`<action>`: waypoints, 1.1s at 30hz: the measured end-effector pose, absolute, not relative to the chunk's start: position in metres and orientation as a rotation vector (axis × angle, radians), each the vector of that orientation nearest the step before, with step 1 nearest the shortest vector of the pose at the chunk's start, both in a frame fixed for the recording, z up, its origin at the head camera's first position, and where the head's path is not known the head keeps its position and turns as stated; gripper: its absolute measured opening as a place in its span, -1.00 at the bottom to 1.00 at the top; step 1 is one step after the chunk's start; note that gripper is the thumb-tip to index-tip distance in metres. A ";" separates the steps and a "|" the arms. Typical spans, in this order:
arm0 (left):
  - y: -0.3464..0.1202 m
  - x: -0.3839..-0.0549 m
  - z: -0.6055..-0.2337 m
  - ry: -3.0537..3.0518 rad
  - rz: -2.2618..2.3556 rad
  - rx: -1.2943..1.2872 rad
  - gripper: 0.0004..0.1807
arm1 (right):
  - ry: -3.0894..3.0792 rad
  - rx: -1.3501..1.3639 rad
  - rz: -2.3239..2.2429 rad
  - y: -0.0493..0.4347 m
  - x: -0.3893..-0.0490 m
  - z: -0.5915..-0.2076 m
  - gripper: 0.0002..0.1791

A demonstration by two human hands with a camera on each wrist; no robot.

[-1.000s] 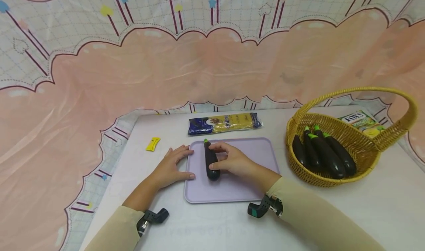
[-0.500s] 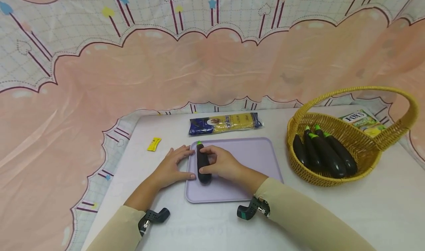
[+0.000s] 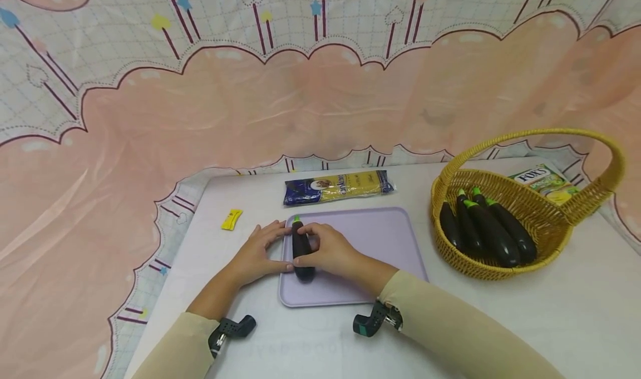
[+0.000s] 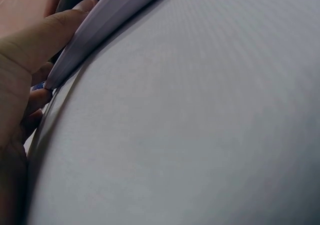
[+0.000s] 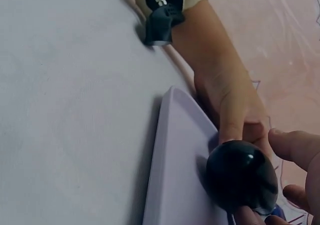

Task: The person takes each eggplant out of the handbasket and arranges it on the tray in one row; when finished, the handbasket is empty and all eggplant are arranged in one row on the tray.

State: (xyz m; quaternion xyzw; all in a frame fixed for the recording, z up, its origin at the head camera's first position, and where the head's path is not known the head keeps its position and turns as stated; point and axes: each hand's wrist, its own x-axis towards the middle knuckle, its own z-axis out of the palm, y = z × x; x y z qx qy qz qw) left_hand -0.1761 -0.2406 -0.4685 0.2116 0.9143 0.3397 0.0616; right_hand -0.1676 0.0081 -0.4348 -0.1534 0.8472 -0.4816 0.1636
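Note:
A dark eggplant (image 3: 301,248) with a green stem tip lies lengthwise along the left side of a lilac tray (image 3: 373,237). My right hand (image 3: 336,255) grips it from the right, thumb near the rounded end and fingers near the stem. In the right wrist view, the blunt end of the eggplant (image 5: 241,172) shows close to the thumb. Spread out at the tray's left rim, my left hand (image 3: 252,259) touches the edge with thumb and fingertips, right beside the eggplant. The left wrist view has the left thumb (image 4: 50,35) against the tray rim (image 4: 95,32).
A wicker basket (image 3: 468,265) with a tall handle holds several eggplants (image 3: 493,231) at the right. Behind it lies a green FOX'S packet (image 3: 538,178). A blue and yellow packet (image 3: 340,187) lies behind the tray; a small yellow wrapped piece (image 3: 232,219) sits left.
My right hand has slid the eggplant leftward across the tray until it lies by the left hand's fingertips. The left hand has stayed at the tray's left rim.

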 end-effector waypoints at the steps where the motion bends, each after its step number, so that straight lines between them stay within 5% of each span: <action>1: -0.241 -0.176 -0.469 2.765 1.024 0.635 -0.03 | 2.416 -0.434 -1.375 0.009 -0.168 -0.434 -0.23; 33: -0.240 -0.176 -0.469 2.774 1.000 0.592 0.00 | 2.449 -0.414 -1.389 0.076 -0.159 -0.402 -0.32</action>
